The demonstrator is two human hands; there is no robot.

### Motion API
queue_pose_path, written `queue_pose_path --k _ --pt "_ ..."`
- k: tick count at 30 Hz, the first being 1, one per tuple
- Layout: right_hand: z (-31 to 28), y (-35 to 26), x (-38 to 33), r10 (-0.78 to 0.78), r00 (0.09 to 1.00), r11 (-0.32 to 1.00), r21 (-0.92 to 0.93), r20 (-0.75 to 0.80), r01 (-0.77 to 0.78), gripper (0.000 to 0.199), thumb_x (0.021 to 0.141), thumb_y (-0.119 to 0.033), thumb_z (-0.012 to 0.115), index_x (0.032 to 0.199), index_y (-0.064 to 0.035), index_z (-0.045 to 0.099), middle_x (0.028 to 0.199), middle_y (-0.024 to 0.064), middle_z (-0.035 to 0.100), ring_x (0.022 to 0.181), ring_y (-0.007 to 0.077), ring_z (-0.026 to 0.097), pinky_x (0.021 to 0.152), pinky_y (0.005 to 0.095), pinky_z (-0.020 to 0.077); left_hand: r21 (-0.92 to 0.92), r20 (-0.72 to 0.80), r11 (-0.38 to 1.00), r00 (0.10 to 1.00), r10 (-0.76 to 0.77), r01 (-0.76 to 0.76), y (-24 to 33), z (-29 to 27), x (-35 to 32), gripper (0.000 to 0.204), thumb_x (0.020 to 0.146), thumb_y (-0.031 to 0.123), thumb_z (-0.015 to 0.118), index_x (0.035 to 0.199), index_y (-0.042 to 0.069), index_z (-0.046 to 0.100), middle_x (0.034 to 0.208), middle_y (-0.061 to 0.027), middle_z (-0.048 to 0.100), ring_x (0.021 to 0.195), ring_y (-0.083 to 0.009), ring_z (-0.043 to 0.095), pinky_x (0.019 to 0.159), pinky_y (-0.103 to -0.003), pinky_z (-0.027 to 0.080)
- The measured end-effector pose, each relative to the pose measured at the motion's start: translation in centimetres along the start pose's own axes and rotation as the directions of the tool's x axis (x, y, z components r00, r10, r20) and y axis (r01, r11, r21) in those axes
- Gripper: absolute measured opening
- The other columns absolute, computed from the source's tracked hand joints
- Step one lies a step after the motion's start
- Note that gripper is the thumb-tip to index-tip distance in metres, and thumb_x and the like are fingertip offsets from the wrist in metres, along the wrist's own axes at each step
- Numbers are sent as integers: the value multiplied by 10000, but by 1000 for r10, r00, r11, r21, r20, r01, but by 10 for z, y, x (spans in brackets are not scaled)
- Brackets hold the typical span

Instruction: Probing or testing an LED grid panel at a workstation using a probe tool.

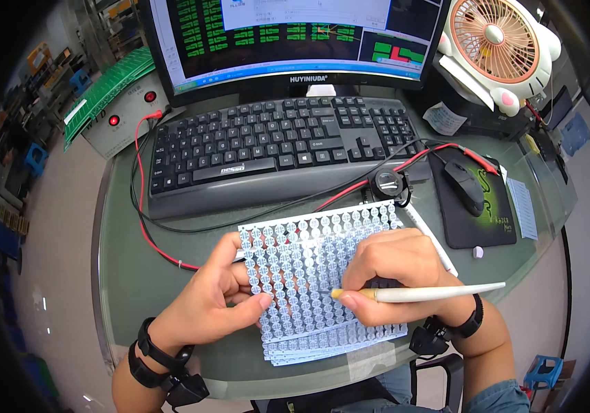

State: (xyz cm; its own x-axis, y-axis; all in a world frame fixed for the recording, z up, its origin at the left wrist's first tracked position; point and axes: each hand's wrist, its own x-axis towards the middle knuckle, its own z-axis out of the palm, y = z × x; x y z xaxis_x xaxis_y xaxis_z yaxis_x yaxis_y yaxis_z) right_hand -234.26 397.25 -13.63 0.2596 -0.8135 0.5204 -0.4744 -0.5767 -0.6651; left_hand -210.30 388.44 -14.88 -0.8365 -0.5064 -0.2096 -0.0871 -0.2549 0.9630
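A pale panel of small round circuit boards (pixel 295 275), set in many rows, is tilted up in front of me. My left hand (pixel 205 299) grips its left edge, thumb on the face and fingers behind. In my right hand (pixel 398 265) is a slim pen-like tool (pixel 439 294) with a white tapered handle and a yellowish front end. Its thin dark tip meets or hovers just over the panel's middle; I cannot tell which. Under the panel's lower edge lies a stack of similar panels (pixel 336 346).
Beyond the panel stand a black keyboard (pixel 274 141) and a monitor (pixel 295 62). Red and black test leads (pixel 145 227) cross the desk. A round black magnifier-like piece (pixel 386 184) is close behind. At right are a mouse (pixel 465 186) on its mat and a fan (pixel 494 45).
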Motion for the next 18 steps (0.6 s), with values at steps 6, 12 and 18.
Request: queue_pose_path --k 6,12,18 --pt "0 -1 1 16 999 1000 15 43 -17 159 719 -91 714 691 -85 558 568 24 551 486 197 556 450 301 427 -7 -27 1000 1000 8 -8 1 3 -1 607 906 28 547 1382 19 171 1055 -151 654 868 -84 630 695 -217 515" --pt "-1 -2 2 8 998 1000 17 63 -9 158 724 -96 712 692 -91 557 574 26 555 497 203 560 464 310 430 6 -17 1000 1000 12 -12 -2 0 -1 616 905 33 550 1388 26 168 1043 -147 659 836 -86 639 677 -220 525" --pt "5 -4 0 -35 993 995 102 114 24 163 728 -94 701 685 -87 543 577 30 550 503 211 563 467 315 424 13 -27 1000 1000 7 -6 3 2 -4 627 903 33 555 1392 31 163 1038 -150 658 825 -97 649 657 -223 543"
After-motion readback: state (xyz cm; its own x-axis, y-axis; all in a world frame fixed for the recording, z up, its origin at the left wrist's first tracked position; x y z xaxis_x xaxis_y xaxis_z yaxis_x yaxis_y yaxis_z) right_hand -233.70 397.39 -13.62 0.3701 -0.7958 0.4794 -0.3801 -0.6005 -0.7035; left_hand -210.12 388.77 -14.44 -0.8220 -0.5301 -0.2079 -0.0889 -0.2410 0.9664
